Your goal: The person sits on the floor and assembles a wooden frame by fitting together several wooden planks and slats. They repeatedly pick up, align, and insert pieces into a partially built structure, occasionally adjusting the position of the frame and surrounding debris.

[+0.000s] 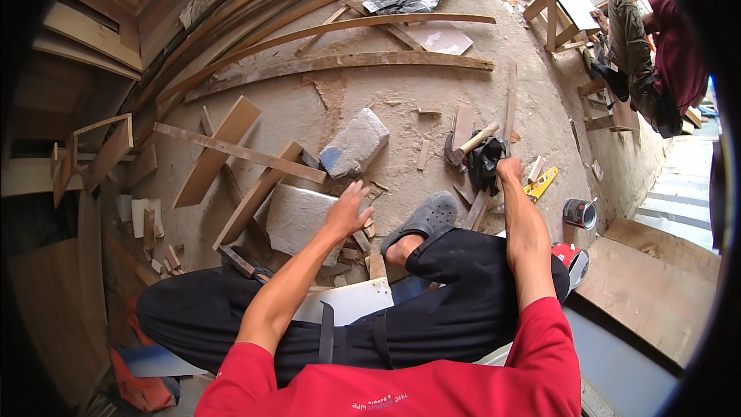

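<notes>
My right hand [509,171] is closed around the near end of a thin wooden strip [511,104], which points away from me. Just left of it are a black plastic bag [486,161] and a hammer [472,145] with a pale wooden handle. My left hand [351,211] is open, its fingers apart and holding nothing. It hovers by the edge of a pale concrete block [297,220], near small wood offcuts [360,239]. Beyond it lies a second block [355,143] with a blue patch.
A yellow tool [542,183] and an open paint can [580,214] are at my right. Boards [239,153] lean crosswise on the left. Long planks [347,64] stretch across the far floor. Another person [652,62] sits at the far right beside a wooden stool [563,19].
</notes>
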